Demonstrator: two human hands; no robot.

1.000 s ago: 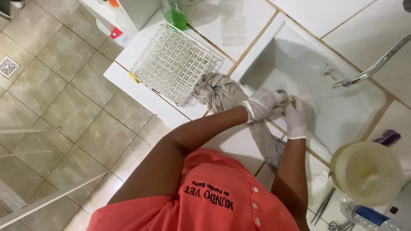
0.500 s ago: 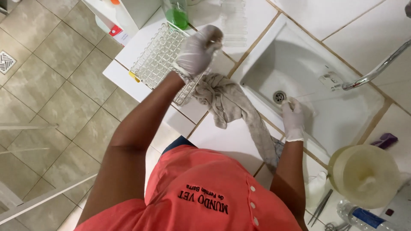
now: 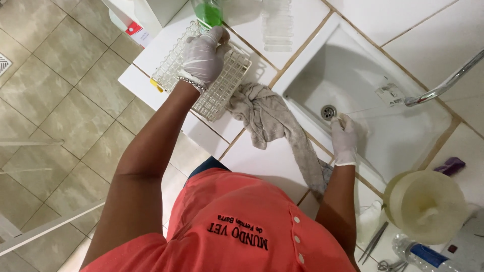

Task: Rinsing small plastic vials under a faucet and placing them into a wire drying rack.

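Note:
My left hand (image 3: 203,56), in a thin white glove, reaches over a clear plastic grid rack (image 3: 222,93) on the white counter. Its fingertips are pinched at the rack's far edge on what looks like a small clear tube. My right hand (image 3: 345,139), also gloved, rests low inside the white sink (image 3: 403,141) just right of the drain (image 3: 328,112). Its fingers are curled, and I cannot tell if they hold anything. A crumpled grey cloth (image 3: 269,118) lies between the rack and the sink, trailing over the sink's near edge.
A bottle of green liquid (image 3: 207,12) and a clear plastic box (image 3: 277,25) stand behind the rack. A metal tap (image 3: 446,83) reaches over the sink. At right are a round translucent container (image 3: 423,204), a purple object (image 3: 451,165), tweezers (image 3: 373,243) and a blue-labelled bottle (image 3: 418,252). Tiled floor lies left.
My left hand left the sink, swung left over the cloth and now sits over the grid rack. My right hand stayed in the sink near the drain.

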